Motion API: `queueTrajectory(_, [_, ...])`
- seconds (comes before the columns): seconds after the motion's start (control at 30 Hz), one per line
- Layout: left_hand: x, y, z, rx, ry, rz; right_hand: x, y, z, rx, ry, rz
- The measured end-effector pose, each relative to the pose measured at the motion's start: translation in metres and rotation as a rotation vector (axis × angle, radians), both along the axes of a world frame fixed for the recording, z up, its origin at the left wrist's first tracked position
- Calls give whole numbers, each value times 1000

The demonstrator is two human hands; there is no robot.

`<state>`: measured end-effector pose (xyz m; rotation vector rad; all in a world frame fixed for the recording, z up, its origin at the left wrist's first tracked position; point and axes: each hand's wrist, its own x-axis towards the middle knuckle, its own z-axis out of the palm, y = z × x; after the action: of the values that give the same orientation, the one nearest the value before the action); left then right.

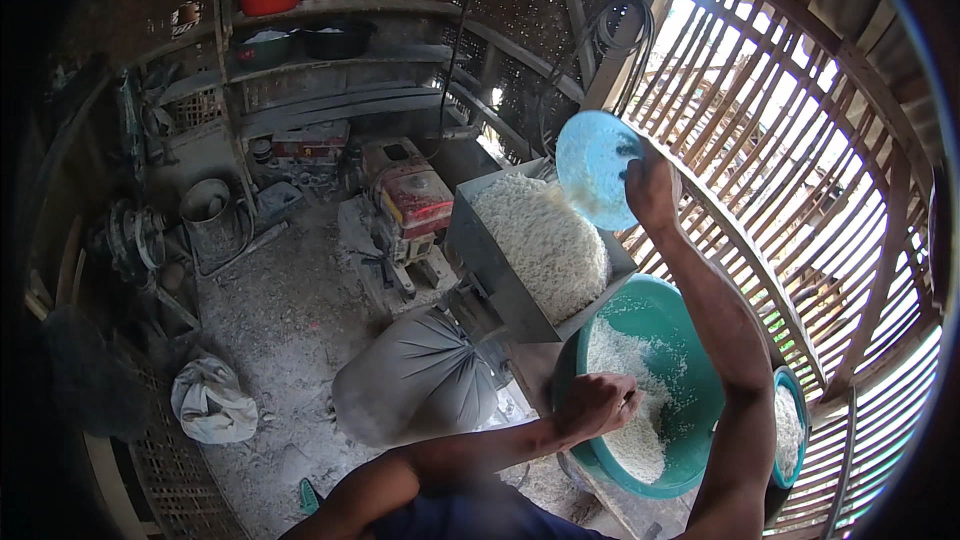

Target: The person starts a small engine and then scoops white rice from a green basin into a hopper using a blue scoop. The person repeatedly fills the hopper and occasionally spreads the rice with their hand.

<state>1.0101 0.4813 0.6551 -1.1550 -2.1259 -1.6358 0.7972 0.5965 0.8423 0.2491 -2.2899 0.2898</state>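
My right hand (652,190) grips a light blue bowl (592,165), tilted over the far right side of a grey metal hopper (483,262). White grain that looks like rice (545,245) is heaped in the hopper. Near me on the right stands a large green basin (690,340), partly filled with the same white grain (632,440). My left hand (597,406) is closed at the basin's left rim, its curled fingers on the inner side. The contact under those fingers is hidden.
A second basin (788,390) with white grain stands right of my right arm, by the slatted wall (770,120). Left of the hopper sit a red engine (412,198) and a full grey sack (410,380). A crumpled white sack (212,402) lies on the dusty floor (270,310).
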Motion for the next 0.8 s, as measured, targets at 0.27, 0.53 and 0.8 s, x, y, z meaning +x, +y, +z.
queueTrajectory(0.27, [-3, -1, 0, 6, 21, -42, 38, 27, 1, -716, -119, 115])
queueTrajectory(0.53, [-6, -2, -2, -88, 46, -122, 229, 96, -29, -814, -164, 3])
queueTrajectory(0.8, [-6, -1, 1, -170, 52, -153, 375, 58, -160, 76, -771, -672])
